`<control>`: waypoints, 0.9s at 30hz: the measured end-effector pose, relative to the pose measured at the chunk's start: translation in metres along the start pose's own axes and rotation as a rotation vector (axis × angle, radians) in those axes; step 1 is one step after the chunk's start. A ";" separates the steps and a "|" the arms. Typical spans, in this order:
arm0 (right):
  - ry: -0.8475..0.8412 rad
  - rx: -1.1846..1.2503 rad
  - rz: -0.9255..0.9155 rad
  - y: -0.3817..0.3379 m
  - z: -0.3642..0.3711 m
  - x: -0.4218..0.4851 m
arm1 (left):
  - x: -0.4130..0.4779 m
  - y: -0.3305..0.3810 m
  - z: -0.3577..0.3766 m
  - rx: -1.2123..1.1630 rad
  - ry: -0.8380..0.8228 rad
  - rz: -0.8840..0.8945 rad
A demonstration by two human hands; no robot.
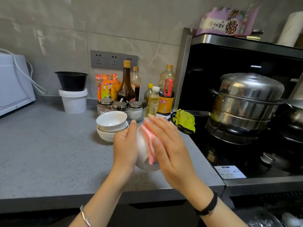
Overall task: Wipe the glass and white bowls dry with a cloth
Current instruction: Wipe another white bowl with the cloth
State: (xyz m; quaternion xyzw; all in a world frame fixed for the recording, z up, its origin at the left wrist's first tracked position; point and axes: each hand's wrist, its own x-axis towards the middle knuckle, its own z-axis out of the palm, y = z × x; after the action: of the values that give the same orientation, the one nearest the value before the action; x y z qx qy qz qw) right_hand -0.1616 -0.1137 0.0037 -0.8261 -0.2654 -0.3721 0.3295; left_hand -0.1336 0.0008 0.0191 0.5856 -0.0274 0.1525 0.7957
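A white bowl [144,154] is held on its side above the grey counter, between both hands. My left hand [125,143] cups its outer wall, fingers straight along it. My right hand [167,143] presses a pink-and-white striped cloth [150,143] flat against the bowl, fingers straight and blurred by motion. A stack of three white bowls [111,126] stands on the counter just behind my left hand. A glass bowl [139,112] behind the stack holds lidded spice jars.
Sauce and oil bottles [165,95] line the wall behind the bowls. A yellow-green rag [185,120] lies at the stove's edge. A steel steamer pot [244,102] sits on the black stove at right. A white tub [73,100] with a black bowl on top stands at back left.
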 end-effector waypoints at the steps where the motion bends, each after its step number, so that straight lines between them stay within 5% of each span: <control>1: 0.006 0.127 0.060 0.002 -0.003 0.002 | -0.001 0.002 0.001 -0.023 0.002 -0.005; 5: 0.072 0.506 0.319 -0.003 -0.004 0.005 | 0.002 0.010 0.002 -0.077 -0.004 -0.010; 9: 0.050 -0.148 0.004 -0.013 0.006 0.004 | -0.003 0.006 0.004 0.049 -0.055 0.105; 11: 0.058 -0.207 -0.034 -0.012 0.005 0.009 | -0.004 0.004 0.005 0.038 -0.043 0.097; 17: 0.057 0.568 0.369 -0.004 -0.009 0.016 | -0.005 0.008 0.005 -0.165 0.033 -0.078; 23: 0.227 0.691 0.495 -0.001 -0.002 0.004 | -0.011 0.008 0.008 -0.415 0.032 -0.165; 27: 0.317 0.735 0.568 -0.002 -0.008 0.007 | -0.012 0.001 0.009 -0.351 -0.058 -0.248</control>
State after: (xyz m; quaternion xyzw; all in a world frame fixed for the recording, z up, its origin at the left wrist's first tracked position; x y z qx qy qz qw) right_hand -0.1628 -0.1169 0.0143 -0.6280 -0.0899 -0.2703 0.7242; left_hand -0.1439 -0.0105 0.0200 0.4412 -0.0039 0.0294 0.8969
